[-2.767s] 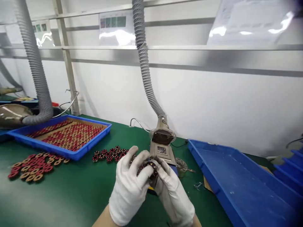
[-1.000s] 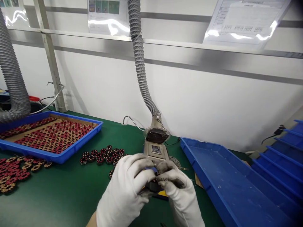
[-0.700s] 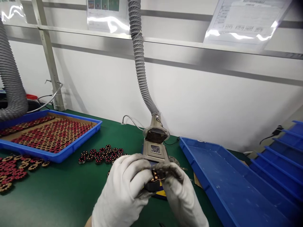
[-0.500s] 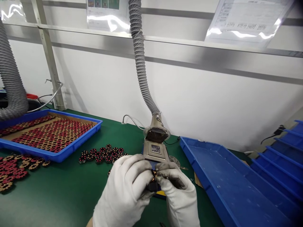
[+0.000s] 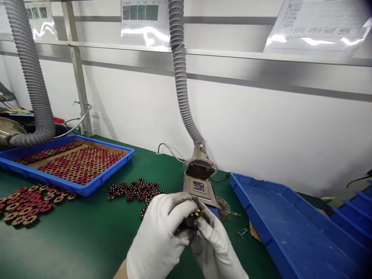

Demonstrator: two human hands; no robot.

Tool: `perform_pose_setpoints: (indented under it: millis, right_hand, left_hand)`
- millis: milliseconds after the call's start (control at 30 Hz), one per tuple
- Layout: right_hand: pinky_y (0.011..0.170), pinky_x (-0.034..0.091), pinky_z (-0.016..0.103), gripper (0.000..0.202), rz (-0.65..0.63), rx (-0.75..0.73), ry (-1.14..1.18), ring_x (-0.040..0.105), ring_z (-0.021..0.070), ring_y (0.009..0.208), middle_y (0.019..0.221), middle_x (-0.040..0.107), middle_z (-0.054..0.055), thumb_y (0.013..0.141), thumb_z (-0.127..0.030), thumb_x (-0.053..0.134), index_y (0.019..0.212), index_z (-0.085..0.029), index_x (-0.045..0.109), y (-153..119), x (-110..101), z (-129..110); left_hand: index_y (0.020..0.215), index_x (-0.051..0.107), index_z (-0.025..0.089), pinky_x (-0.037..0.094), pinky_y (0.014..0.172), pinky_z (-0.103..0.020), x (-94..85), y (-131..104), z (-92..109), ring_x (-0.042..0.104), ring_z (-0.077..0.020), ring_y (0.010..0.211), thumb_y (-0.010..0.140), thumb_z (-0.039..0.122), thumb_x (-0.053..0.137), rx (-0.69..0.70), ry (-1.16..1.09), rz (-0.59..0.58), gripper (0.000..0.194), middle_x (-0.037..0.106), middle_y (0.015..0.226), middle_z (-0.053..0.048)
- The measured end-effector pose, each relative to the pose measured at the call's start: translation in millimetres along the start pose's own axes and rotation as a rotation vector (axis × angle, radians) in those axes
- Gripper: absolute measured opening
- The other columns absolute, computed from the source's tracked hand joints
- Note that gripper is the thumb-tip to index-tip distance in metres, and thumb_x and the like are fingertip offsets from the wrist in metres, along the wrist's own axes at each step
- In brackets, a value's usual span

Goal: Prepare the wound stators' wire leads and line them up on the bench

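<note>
Both hands wear white gloves with blackened fingertips and meet in front of the metal hot plate. My left hand (image 5: 167,228) is closed around a small motor stator (image 5: 192,220), dark, round and showing copper-coloured winding at the top. Against its right side, my right hand (image 5: 210,232) presses bent fingers and thumb on the same part. Much of the stator is hidden by the gloves. Just left of the hands lies a group of similar round black parts (image 5: 136,190) with red insides. Behind them stands the hot plate (image 5: 200,188) with a dark speckled square on top.
A blue tray (image 5: 87,190) at left holds rows of red and tan ring-shaped cores; a loose pile of cores (image 5: 27,205) lies before it. At right are a large blue tray (image 5: 270,232) and stacked blue trays (image 5: 354,215). A fume hose (image 5: 181,73) hangs over the hot plate.
The camera view has swung slightly left, so the scene sits farther right. The right fingers have turned in closer around the stator, which both hands still hold.
</note>
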State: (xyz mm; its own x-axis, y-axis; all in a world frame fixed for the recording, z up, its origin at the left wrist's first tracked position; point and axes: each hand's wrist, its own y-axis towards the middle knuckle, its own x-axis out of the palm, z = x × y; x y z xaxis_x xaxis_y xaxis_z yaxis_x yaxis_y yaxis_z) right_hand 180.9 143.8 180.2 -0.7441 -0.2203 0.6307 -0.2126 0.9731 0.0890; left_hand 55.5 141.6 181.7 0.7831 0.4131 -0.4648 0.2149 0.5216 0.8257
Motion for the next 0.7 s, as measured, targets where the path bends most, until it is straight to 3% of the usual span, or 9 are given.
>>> perform_pose_setpoints:
  millis: [100,267,400,467,600,700]
  right_hand:
    - [0.077,0.051,0.034,0.029,-0.029,0.058,0.069,0.063,0.0214,0.09,0.097,0.068,0.003,0.067,-0.027,0.072,0.095,-0.027,0.066,-3.3,-2.2,-1.4]
    - [0.078,0.051,0.032,0.03,0.018,0.035,0.032,0.064,0.0187,0.088,0.102,0.067,0.002,0.068,-0.025,0.071,0.097,-0.031,0.064,-6.0,-3.6,-2.2]
    - [0.076,0.051,0.031,0.032,0.047,0.024,0.012,0.064,0.0182,0.085,0.101,0.067,0.002,0.066,-0.027,0.073,0.097,-0.03,0.065,-5.5,-3.0,-2.2]
    - [0.079,0.05,0.032,0.031,0.057,0.008,0.011,0.063,0.0187,0.086,0.099,0.067,0.003,0.065,-0.027,0.073,0.095,-0.028,0.065,-5.0,-2.0,-1.2]
    - [0.088,0.045,0.033,0.028,0.045,0.012,0.005,0.062,0.0181,0.089,0.093,0.067,0.001,0.063,-0.024,0.075,0.089,-0.026,0.066,-3.4,-0.6,3.5]
    - [0.092,0.043,0.035,0.031,0.047,0.032,-0.001,0.061,0.0196,0.091,0.094,0.068,0.003,0.06,-0.026,0.076,0.089,-0.025,0.067,-2.9,-2.0,6.6]
  left_hand:
    - [0.112,0.049,0.025,0.048,0.082,-0.033,-0.6,1.4,-7.2,0.055,-0.0189,0.096,0.077,0.01,0.054,-0.032,-0.185,-0.069,0.038,0.056,0.11,-0.005]
    - [0.106,0.055,0.025,0.049,0.086,-0.03,-1.2,2.9,-12.3,0.057,-0.0182,0.097,0.076,0.017,0.063,-0.066,-0.425,-0.069,0.032,0.059,0.109,-0.004]
    - [0.11,0.053,0.026,0.046,0.092,-0.032,-1.0,2.8,-10.4,0.055,-0.0191,0.102,0.07,0.013,0.067,-0.111,-0.399,-0.093,0.044,0.057,0.113,-0.003]
    - [0.109,0.054,0.025,0.046,0.091,-0.032,-0.8,3.2,-11.7,0.055,-0.0188,0.1,0.074,0.015,0.062,-0.073,-0.388,-0.087,0.037,0.058,0.111,-0.004]
    - [0.091,0.061,0.021,0.047,0.087,-0.034,-2.4,3.3,-16.6,0.056,-0.0204,0.097,0.077,0.015,0.044,-0.058,-0.421,-0.014,0.023,0.065,0.094,-0.005]
    - [0.079,0.061,0.02,0.049,0.084,-0.033,-7.7,2.9,-17.3,0.057,-0.0211,0.095,0.074,0.016,0.043,-0.238,-0.531,0.086,0.019,0.065,0.084,-0.004]
